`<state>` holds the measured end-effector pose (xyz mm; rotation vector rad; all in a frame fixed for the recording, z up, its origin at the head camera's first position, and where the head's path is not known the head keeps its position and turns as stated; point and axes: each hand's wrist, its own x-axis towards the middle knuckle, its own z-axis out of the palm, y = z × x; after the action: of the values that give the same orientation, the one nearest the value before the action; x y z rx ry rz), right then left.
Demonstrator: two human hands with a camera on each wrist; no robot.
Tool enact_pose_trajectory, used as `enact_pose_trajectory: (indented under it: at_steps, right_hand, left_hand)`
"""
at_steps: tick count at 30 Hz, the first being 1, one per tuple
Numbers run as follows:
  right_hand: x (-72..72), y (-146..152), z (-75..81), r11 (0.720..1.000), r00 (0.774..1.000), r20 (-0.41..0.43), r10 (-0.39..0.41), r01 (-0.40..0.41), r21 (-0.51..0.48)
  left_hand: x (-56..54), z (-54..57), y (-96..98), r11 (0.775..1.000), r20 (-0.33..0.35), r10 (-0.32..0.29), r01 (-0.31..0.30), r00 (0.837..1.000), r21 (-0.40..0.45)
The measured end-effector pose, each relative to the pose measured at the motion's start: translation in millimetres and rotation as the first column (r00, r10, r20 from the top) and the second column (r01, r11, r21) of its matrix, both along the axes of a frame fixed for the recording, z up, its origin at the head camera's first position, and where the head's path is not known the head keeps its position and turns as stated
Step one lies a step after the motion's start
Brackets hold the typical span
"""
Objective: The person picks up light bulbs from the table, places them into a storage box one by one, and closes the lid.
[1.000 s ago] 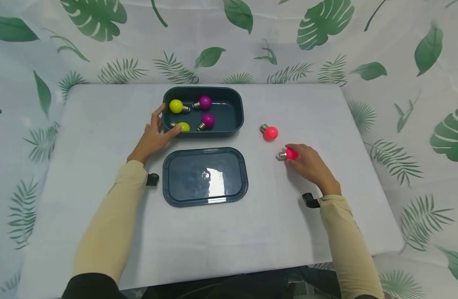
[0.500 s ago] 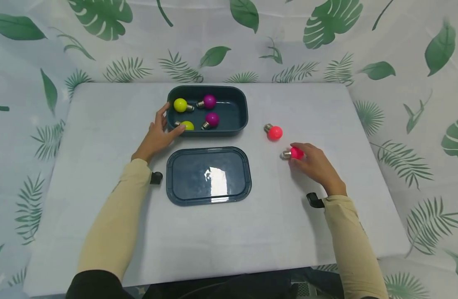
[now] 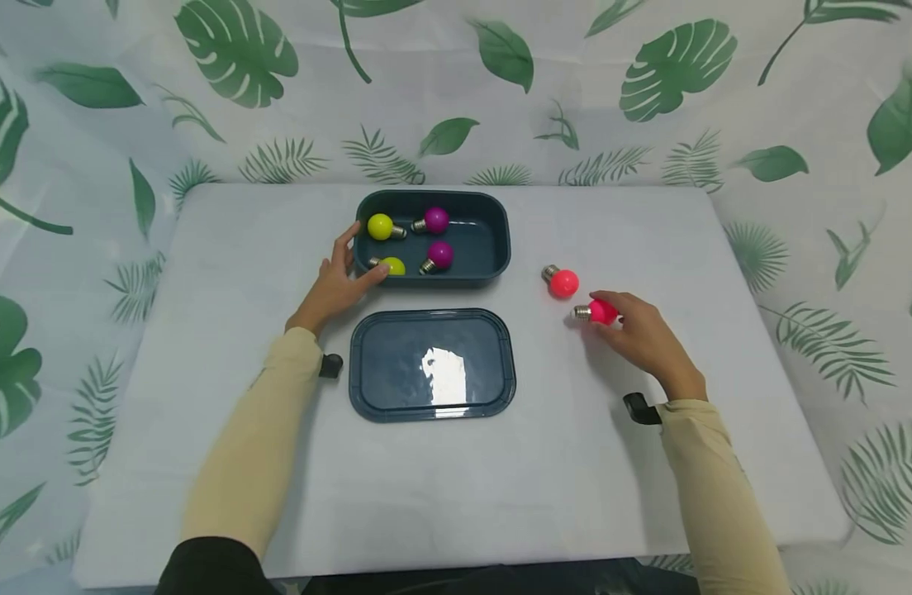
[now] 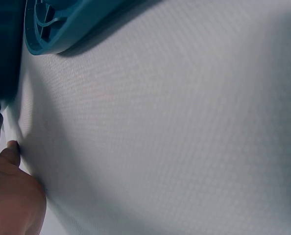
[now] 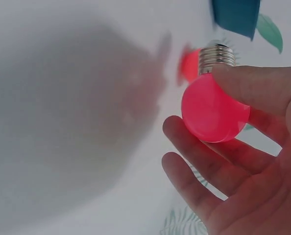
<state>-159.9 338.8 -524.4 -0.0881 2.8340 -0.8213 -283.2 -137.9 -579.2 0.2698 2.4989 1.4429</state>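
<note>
My right hand (image 3: 645, 335) pinches a pink-red light bulb (image 3: 603, 312) by its round part, its metal screw base pointing left. In the right wrist view the thumb lies over this bulb (image 5: 211, 107) and the fingers are behind it. Another pink-red bulb (image 3: 564, 284) lies on the table just beyond. My left hand (image 3: 333, 289) holds the near left corner of a dark blue box (image 3: 495, 240), its thumb over the front rim and its fingers at the left end. Inside are two yellow bulbs (image 3: 380, 226) and two purple bulbs (image 3: 437, 220); the thumb partly hides one yellow bulb.
A dark blue lid (image 3: 396, 364) lies flat in front of the box, reflecting light. The white-covered table (image 3: 545, 487) extends around them. Behind it hangs a leaf-patterned cloth (image 3: 396, 74).
The right hand has raised the pink-red bulb slightly from the table, shifting it a little toward the far side. The left hand keeps its place at the box. The head view has shifted.
</note>
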Motion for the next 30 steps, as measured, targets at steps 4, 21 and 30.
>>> enact_pose_trajectory:
  at_steps: [4, 21, 30]
  right_hand:
    - [-5.7, -4, 6.2, 1.000, 0.999, -0.036, 0.030, -0.030, -0.004]
    - [-57.2, -40, 42.2, 0.990, 0.978, -0.155, 0.141, -0.141, 0.013]
    - [-78.1, -59, 53.7, 0.982, 0.974, -0.122, 0.191, -0.188, 0.036]
  left_hand:
    - [1.7, -2.0, 1.2, 1.000, -0.005, 0.004, -0.004, 1.000, 0.006]
    - [2.7, 0.2, 2.3, 1.000, -0.018, 0.010, -0.009, 1.000, 0.005]
    - [4.5, 3.2, 1.8, 1.000, -0.021, 0.009, -0.010, 1.000, -0.022]
